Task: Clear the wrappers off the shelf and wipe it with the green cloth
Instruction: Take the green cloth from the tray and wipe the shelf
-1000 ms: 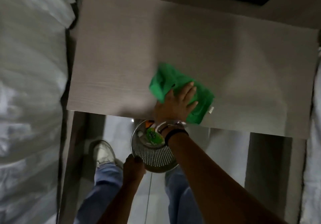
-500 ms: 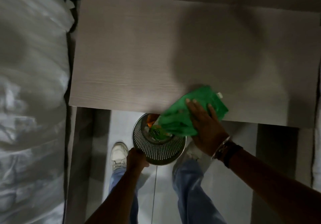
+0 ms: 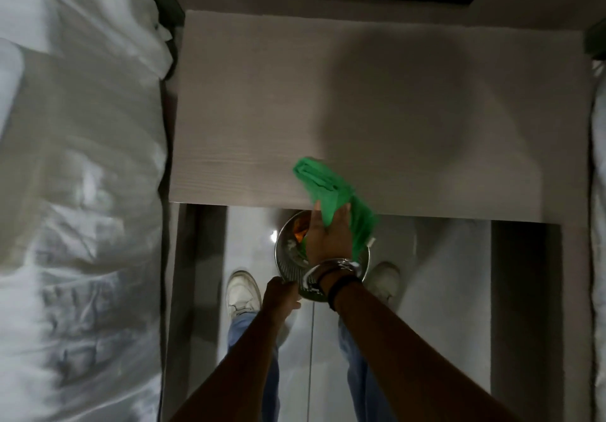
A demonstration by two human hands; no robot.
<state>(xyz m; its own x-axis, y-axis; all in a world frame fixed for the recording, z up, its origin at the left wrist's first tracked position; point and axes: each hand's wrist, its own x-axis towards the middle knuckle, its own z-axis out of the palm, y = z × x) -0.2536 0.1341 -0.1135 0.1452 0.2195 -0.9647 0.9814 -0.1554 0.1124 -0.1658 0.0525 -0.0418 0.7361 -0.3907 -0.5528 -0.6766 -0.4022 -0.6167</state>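
Green cloth: a bright green, soft woven cloth (image 3: 331, 192) lies bunched at the near edge of the shelf, one end on the board, the other hanging off over the bin.
Shelf: the pale grey wood-grain rectangular shelf (image 3: 262, 110) shows no wrappers anywhere on its visible top; a broad round shadow darkens its middle.
Right hand: the right hand (image 3: 328, 241) is past the shelf's front edge, fingers closed round the trailing part of the cloth, with a metal bangle and a dark band at the wrist.
Left hand: the left hand (image 3: 280, 294) is clamped on the near rim of the bin, holding it just under the shelf edge.
Bin: the round perforated metal waste bin (image 3: 288, 251) holds orange and green scraps that look like wrappers, though they are partly hidden by the right hand.
Surroundings: white crumpled bedding (image 3: 75, 192) runs along the left; white shoes and blue jeans show below on a glossy floor.
Done, as I judge it: clearing the wrappers appears finished, since the top is bare and the bin has litter in it.
Left, as I judge it: wiping seems well advanced or ending; whether the far corners have been covered cannot be told.
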